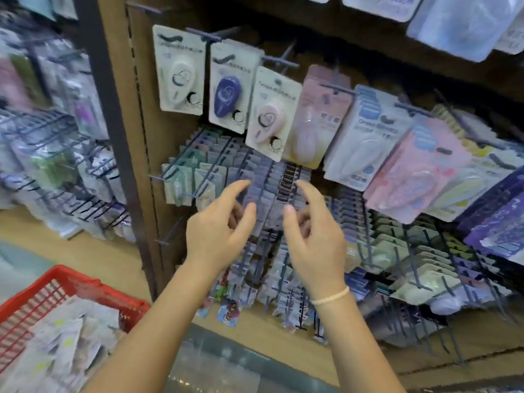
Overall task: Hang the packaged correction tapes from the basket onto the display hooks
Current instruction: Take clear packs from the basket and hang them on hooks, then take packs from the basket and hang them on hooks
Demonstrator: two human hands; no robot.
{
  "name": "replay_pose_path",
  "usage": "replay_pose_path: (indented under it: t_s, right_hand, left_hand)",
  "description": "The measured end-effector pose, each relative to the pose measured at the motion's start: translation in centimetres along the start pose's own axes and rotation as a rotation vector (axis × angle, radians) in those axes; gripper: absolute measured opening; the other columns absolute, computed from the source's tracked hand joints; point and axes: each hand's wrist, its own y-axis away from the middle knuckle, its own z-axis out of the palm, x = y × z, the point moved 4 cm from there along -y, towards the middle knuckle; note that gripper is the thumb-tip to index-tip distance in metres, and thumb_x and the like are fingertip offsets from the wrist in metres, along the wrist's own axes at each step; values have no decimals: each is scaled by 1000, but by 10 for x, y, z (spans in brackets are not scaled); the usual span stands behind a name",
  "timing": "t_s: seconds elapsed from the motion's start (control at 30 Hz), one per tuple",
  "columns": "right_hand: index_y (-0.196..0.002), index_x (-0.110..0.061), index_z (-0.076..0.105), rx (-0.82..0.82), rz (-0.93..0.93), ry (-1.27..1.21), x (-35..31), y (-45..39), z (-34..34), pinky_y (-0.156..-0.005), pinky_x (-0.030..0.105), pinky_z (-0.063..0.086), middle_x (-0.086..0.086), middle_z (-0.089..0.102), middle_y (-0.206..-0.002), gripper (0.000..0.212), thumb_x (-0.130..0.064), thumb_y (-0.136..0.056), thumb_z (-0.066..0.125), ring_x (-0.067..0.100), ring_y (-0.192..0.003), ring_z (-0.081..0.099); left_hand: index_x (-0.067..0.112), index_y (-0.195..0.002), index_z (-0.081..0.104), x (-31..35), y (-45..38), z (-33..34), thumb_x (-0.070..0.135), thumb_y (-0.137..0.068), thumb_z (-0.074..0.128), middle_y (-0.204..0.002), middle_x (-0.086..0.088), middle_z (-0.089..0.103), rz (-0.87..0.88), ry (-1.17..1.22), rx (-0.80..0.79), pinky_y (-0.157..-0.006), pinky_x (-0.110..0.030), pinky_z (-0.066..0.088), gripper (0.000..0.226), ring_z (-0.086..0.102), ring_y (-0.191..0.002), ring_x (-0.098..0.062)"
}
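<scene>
Both hands raised at the hook rack, neither gripping a package.

My left hand (219, 222) and right hand (313, 231) are up side by side before the display hooks (256, 177), fingers loosely curled and spread, holding nothing; the forefingers reach toward the packs already hanging on the middle row, though the blur stops me judging contact. A pale band (331, 296) circles my right wrist. The packaged correction tapes (61, 338) lie heaped in the red basket (75, 282) at lower left: flat pale cards under clear blister, some with yellow marks, print unreadable. Above the hands hang larger carded tapes, one white (179, 70), one purple (230, 87), one pink (273, 113).
</scene>
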Motion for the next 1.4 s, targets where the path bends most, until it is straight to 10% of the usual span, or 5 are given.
replay_pose_path:
  t_s: [0.27, 0.5, 0.63, 0.9, 1.4]
  right_hand:
    - [-145, -23, 43, -946, 36, -88, -34, 132, 289, -95, 39, 47, 2, 54, -129, 57, -49, -96, 58, 21, -118, 55]
    - [-143, -1, 47, -1373, 97, -116, -22, 304, 480, -103, 31, 33, 23, 53, -134, 64, -28, -91, 73, 36, -127, 49]
    - [-158, -12, 24, -1405, 201, -159, -9, 360, 540, -112, 30, 30, 19, 33, -157, 84, -32, -92, 73, 27, -143, 34]
    - [-147, -3, 36, -1275, 362, 8, 10, 384, 605, -109, 33, 32, 19, 40, -150, 65, -13, -92, 69, 32, -139, 39]
    - [-115, -18, 50, -1368, 581, -247, -28, 389, 547, -68, 18, 47, -4, 61, -94, 49, -24, -80, 84, 11, -84, 63]
  left_hand:
    - [11, -131, 61, -244, 243, -141, 44, -93, 51, -119, -11, 66, -896, -459, -135, -81, -47, 54, 51, 65, -107, -36]
    - [3, -155, 36, -311, 444, -205, 60, -84, 43, -164, -20, 32, -1271, -642, -150, -114, -59, 34, 91, 35, -149, -38]
    - [8, -160, 25, -326, 472, -195, 55, -89, 47, -171, -9, 13, -1244, -624, -75, -113, -64, 36, 88, 27, -154, -35]
    - [14, -162, 24, -325, 478, -194, 46, -88, 48, -172, -1, 12, -1229, -635, 5, -116, -54, 28, 84, 31, -151, -27]
    - [24, -165, 11, -328, 482, -194, 51, -97, 43, -173, 7, 3, -1315, -580, -8, -124, -55, 13, 80, 18, -158, -23]
